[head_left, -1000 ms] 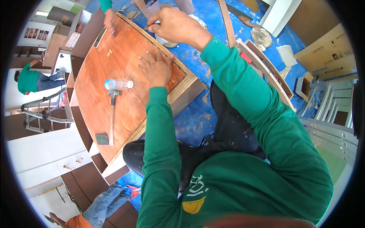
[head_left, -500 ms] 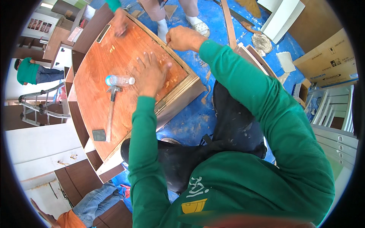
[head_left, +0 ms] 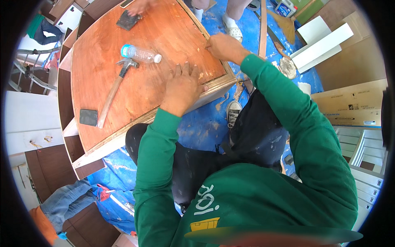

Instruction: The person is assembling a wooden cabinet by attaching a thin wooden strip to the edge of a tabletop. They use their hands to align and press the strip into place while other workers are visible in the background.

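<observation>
My left hand (head_left: 183, 88) lies flat with its fingers spread on a reddish-brown wooden panel (head_left: 152, 86), close to the edge nearest me. At the panel's right edge, my right hand (head_left: 226, 48) is closed, its fingertips pinched together against the raised rim; what they hold, if anything, is hidden. A clear plastic bottle (head_left: 142, 54) with a blue label lies just beyond my left hand. Beside it rests a claw hammer (head_left: 115, 91) with a wooden handle. One dark square pad (head_left: 88, 117) sits by the handle's end. Another dark pad (head_left: 128, 20) is at a co-worker's hand (head_left: 139, 7).
A blue sheet (head_left: 205, 119) covers the floor. A co-worker's white clog (head_left: 235, 33) stands beyond my right hand. White angled boards (head_left: 323, 45) and a cardboard box (head_left: 349, 103) are at the right. On the left are a ladder (head_left: 31, 74) and another person's jeans (head_left: 68, 201).
The view has shifted, so the panel sits differently in it. My left hand is nearer the panel's near edge. The co-worker's hand has moved farther off, and a dark pad now shows beside it.
</observation>
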`<action>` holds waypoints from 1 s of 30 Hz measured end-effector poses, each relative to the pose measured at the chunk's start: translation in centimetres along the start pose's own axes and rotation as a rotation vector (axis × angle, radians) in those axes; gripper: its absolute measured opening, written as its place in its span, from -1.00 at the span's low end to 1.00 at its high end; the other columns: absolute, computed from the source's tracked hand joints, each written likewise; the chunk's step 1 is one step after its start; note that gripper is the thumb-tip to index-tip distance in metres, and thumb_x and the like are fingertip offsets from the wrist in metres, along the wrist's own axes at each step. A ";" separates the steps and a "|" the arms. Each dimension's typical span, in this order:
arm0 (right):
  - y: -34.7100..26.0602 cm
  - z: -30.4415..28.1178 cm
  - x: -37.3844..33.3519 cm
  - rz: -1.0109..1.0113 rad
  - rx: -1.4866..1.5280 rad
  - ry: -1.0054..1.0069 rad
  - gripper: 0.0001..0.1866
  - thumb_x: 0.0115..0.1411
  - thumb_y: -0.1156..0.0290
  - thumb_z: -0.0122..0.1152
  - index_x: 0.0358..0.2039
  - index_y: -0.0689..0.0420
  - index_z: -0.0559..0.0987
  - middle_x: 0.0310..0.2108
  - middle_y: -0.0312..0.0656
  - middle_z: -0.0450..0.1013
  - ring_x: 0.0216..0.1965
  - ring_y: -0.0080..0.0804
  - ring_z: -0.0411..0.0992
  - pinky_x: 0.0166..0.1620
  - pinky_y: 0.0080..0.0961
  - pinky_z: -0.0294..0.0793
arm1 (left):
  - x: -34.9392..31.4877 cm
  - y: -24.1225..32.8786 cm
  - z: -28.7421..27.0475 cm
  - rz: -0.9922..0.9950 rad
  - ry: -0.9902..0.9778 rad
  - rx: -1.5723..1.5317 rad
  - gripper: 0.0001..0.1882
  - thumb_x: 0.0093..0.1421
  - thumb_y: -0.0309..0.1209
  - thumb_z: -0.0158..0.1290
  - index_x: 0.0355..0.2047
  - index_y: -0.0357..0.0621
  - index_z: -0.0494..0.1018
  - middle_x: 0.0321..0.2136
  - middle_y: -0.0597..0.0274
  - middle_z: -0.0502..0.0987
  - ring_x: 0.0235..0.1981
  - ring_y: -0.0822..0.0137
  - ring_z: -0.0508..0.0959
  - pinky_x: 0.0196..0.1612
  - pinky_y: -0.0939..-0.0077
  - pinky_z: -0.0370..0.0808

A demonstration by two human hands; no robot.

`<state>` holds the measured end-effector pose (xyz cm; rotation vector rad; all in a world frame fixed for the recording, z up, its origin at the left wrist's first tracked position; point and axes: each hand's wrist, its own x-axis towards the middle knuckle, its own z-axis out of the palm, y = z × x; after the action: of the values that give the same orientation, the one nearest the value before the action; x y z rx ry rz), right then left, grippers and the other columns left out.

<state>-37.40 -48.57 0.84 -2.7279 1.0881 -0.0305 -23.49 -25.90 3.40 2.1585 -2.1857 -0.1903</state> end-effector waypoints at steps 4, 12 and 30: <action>-0.3 -0.7 1.1 0.045 -0.013 0.040 -0.68 0.41 0.27 0.22 0.00 0.03 0.85 -0.05 0.17 0.73 -0.02 0.21 0.72 0.08 0.05 0.72 | -0.6 -0.7 0.0 0.033 -0.085 -0.110 -0.19 0.44 0.11 0.20 0.48 -0.21 0.40 0.46 -0.16 0.44 0.47 -0.25 0.42 0.49 -0.24 0.33; -0.9 -1.6 1.5 0.002 -0.090 0.094 -0.68 0.36 0.30 0.20 -0.07 0.02 0.87 -0.16 0.20 0.74 -0.09 0.24 0.73 0.05 0.13 0.72 | -0.5 -0.8 0.3 -0.027 -0.151 -0.133 -0.25 0.39 0.07 0.26 0.41 -0.16 0.48 0.32 -0.10 0.56 0.35 -0.19 0.56 0.38 -0.14 0.45; -0.2 -2.3 1.6 -0.107 -0.013 0.003 -0.67 0.39 0.25 0.22 -0.04 0.03 0.87 -0.19 0.22 0.72 -0.12 0.26 0.71 0.09 0.10 0.69 | -0.7 0.4 1.1 -0.041 -0.067 0.015 -0.34 0.34 0.11 0.30 0.22 -0.14 0.62 0.11 -0.01 0.65 0.14 -0.14 0.67 0.17 -0.07 0.57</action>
<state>-36.36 -49.93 3.08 -2.7957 0.9448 -0.0436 -24.04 -25.13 2.36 2.2378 -2.1860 -0.2530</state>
